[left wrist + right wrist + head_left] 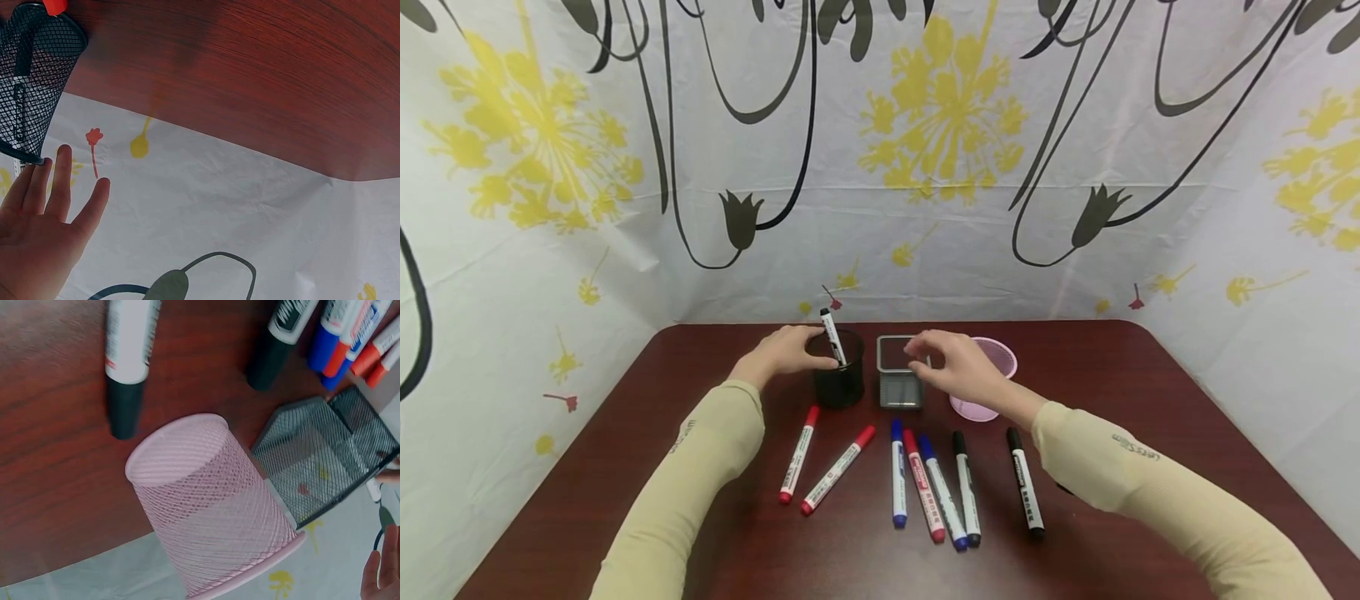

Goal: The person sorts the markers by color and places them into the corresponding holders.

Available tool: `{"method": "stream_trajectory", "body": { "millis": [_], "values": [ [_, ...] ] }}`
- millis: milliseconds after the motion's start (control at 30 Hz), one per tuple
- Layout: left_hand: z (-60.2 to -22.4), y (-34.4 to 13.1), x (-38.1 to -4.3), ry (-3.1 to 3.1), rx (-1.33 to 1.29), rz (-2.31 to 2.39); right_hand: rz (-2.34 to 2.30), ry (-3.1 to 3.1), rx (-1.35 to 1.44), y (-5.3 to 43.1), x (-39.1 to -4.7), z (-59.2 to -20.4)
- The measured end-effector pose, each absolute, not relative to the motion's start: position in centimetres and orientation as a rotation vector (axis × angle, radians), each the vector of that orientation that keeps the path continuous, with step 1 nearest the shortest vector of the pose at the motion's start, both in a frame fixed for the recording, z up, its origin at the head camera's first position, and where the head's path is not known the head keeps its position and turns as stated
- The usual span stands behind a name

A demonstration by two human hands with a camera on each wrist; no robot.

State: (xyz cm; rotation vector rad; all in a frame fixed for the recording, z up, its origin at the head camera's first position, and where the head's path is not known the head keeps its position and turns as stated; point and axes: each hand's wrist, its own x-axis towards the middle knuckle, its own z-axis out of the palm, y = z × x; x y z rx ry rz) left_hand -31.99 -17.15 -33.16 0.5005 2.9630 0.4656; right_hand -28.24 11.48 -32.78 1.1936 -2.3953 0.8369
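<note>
Marker (833, 337) with a white barrel and a black end stands in the black mesh cup (839, 389), its long axis tilted so the upper end leans toward eleven o'clock. With twelve set at the patterned cloth (835, 167) behind the table (1090, 567), it lies near three o'clock from the left hand (783, 352) and at nine o'clock from the right hand (957, 364), across the grey organizer (900, 392). The left hand is plainly the nearer one.

Its digits spread apart at the cup's rim and wrap round nothing; whether a fingertip touches the barrel, I cannot tell. The right hand hangs between the grey organizer and the pink cup (219, 515), thumb apart from loosely bent fingers, holding nothing.

Among the loose pens the relation, as I judge it, splits by side. A black-ended pen (967, 490) lies at six o'clock from the right hand, its axis running from just before twelve to just before six. A red-ended pen (799, 455) lies near five o'clock from the left hand, its axis running from just past twelve to just past six.
</note>
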Motion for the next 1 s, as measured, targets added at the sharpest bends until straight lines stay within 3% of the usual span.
{"method": "stream_trajectory", "body": {
  "millis": [433, 1000],
  "values": [
    [-33.3, -17.1, -32.0, 2.961, 0.495, 0.476, 0.702, -2.315, 1.474, 14.8, -25.3, -36.2],
    [-33.2, -17.2, -31.9, 2.96, 0.497, 0.477, 0.184, -2.088, 1.779, 18.0, -21.7, -40.0]
  ]
}}
